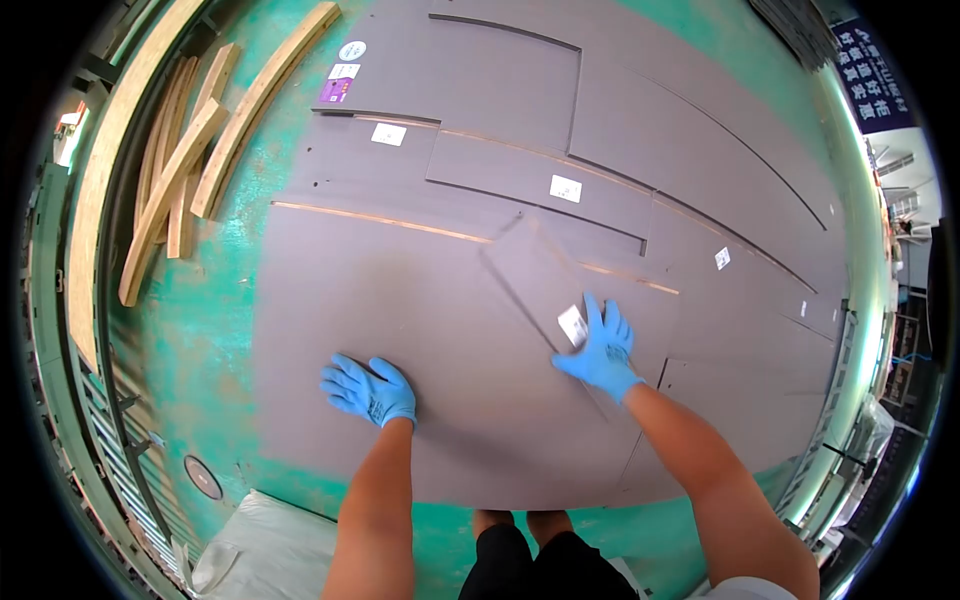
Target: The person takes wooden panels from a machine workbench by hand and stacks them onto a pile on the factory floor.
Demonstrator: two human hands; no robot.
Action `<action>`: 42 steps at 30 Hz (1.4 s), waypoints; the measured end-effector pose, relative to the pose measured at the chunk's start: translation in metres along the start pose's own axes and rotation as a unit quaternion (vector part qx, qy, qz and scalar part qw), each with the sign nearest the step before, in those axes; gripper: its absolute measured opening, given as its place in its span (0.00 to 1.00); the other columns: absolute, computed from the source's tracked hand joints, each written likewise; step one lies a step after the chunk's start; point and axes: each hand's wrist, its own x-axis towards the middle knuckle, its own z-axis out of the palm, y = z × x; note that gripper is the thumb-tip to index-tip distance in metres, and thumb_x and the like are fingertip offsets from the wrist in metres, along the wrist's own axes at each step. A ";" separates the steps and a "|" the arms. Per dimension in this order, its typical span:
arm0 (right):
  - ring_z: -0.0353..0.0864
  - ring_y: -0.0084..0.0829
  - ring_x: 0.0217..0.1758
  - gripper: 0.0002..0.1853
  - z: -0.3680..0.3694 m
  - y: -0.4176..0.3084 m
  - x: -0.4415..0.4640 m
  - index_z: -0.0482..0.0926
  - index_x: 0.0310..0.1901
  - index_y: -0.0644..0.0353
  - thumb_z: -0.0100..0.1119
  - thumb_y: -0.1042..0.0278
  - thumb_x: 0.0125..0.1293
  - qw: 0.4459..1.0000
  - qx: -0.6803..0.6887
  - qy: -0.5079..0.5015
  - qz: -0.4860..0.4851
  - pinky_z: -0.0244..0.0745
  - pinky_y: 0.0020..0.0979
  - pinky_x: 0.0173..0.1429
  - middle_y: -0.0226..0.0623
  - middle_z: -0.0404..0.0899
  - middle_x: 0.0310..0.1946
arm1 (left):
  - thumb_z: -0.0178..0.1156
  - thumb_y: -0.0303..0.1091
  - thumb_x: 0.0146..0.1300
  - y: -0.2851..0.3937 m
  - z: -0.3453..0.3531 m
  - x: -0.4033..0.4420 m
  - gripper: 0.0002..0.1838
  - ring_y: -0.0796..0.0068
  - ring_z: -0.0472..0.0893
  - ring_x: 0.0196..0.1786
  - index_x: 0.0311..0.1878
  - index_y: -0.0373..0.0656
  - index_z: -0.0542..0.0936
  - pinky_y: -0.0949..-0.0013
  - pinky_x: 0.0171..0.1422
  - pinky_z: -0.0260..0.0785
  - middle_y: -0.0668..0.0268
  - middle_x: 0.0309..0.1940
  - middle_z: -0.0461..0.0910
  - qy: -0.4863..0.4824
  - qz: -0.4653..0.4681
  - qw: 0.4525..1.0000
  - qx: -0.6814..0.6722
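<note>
My left hand [370,391], in a blue glove, lies on a large grey panel [345,290] with its fingers stretched out and holds nothing. To the right, my gloved right hand [605,349] is spread over a smaller grey board [540,265] that sits at an angle and is smeared by motion. Its thumb is by the board's left edge. A white label [573,327] shows beside the right fingers. The board's right side is hard to make out against the grey panels around it.
Several more grey panels overlap farther back, among them a narrow labelled strip [530,185] and a panel with a purple sticker [336,90]. Wooden beams [260,110] lie at the left on the green floor [215,340]. A pale wrapped bundle [265,550] is at lower left.
</note>
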 end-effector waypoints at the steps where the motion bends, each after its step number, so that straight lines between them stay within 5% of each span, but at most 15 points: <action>1: 0.57 0.56 0.67 0.67 -0.011 -0.014 0.019 0.46 0.77 0.49 0.74 0.38 0.36 0.998 0.054 0.004 0.041 0.50 0.51 0.71 0.57 0.53 0.67 | 0.43 0.52 0.70 -0.001 0.000 0.000 0.36 0.42 0.50 0.77 0.75 0.38 0.58 0.42 0.77 0.39 0.43 0.76 0.52 -0.007 -0.001 1.000 -0.004; 5: 0.61 0.54 0.65 0.68 -0.043 -0.064 0.105 0.42 0.77 0.53 0.72 0.37 0.38 0.986 0.059 -0.046 0.152 0.56 0.47 0.69 0.59 0.57 0.63 | 0.43 0.52 0.70 0.001 -0.002 0.003 0.37 0.42 0.50 0.77 0.75 0.37 0.58 0.42 0.78 0.39 0.43 0.75 0.52 -0.016 0.004 1.000 0.012; 10: 0.65 0.53 0.62 0.66 -0.070 -0.103 0.149 0.45 0.75 0.55 0.71 0.34 0.39 0.995 0.028 0.044 0.081 0.62 0.47 0.65 0.57 0.60 0.61 | 0.44 0.50 0.70 0.002 -0.006 0.003 0.37 0.36 0.47 0.78 0.75 0.35 0.55 0.39 0.78 0.35 0.41 0.76 0.48 -0.023 0.006 0.999 -0.023; 15: 0.66 0.53 0.62 0.62 -0.092 -0.133 0.212 0.48 0.75 0.55 0.70 0.38 0.42 0.993 0.052 0.075 0.077 0.62 0.49 0.65 0.54 0.64 0.58 | 0.42 0.51 0.70 -0.002 0.004 0.002 0.37 0.41 0.49 0.78 0.75 0.36 0.57 0.41 0.78 0.37 0.42 0.76 0.51 0.000 0.012 1.000 0.007; 18: 0.57 0.57 0.72 0.60 -0.101 -0.140 0.249 0.48 0.76 0.56 0.67 0.34 0.46 0.971 0.136 0.123 0.155 0.59 0.52 0.72 0.60 0.57 0.68 | 0.42 0.52 0.70 0.000 0.000 0.004 0.37 0.40 0.49 0.78 0.75 0.36 0.56 0.40 0.78 0.37 0.42 0.76 0.51 -0.011 0.012 1.000 0.010; 21: 0.50 0.61 0.76 0.54 -0.095 -0.126 0.240 0.49 0.76 0.55 0.61 0.35 0.54 0.975 0.110 0.171 0.092 0.52 0.53 0.75 0.59 0.52 0.73 | 0.42 0.51 0.70 -0.003 -0.007 0.005 0.37 0.38 0.49 0.77 0.75 0.36 0.56 0.39 0.77 0.37 0.41 0.76 0.51 -0.031 0.012 0.999 0.009; 23: 0.43 0.61 0.78 0.48 -0.050 -0.109 0.220 0.50 0.77 0.52 0.53 0.36 0.61 0.962 -0.110 0.210 -0.139 0.41 0.56 0.78 0.56 0.47 0.76 | 0.43 0.51 0.70 0.004 -0.005 0.006 0.37 0.37 0.49 0.77 0.75 0.36 0.56 0.39 0.77 0.38 0.41 0.76 0.51 -0.027 0.005 1.000 -0.010; 26: 0.32 0.60 0.81 0.44 -0.025 -0.111 0.209 0.51 0.77 0.50 0.47 0.34 0.66 0.976 -0.028 0.156 -0.147 0.31 0.56 0.80 0.52 0.40 0.79 | 0.43 0.50 0.70 -0.002 0.001 0.003 0.37 0.36 0.49 0.77 0.75 0.36 0.56 0.39 0.77 0.38 0.41 0.76 0.51 0.010 0.026 1.000 -0.005; 42: 0.37 0.58 0.80 0.43 -0.007 -0.106 0.195 0.46 0.78 0.54 0.43 0.38 0.69 0.979 -0.012 0.199 -0.042 0.29 0.54 0.80 0.47 0.39 0.80 | 0.40 0.52 0.71 -0.004 0.002 0.004 0.37 0.39 0.49 0.77 0.75 0.35 0.56 0.42 0.77 0.39 0.41 0.76 0.51 -0.013 0.027 0.999 0.027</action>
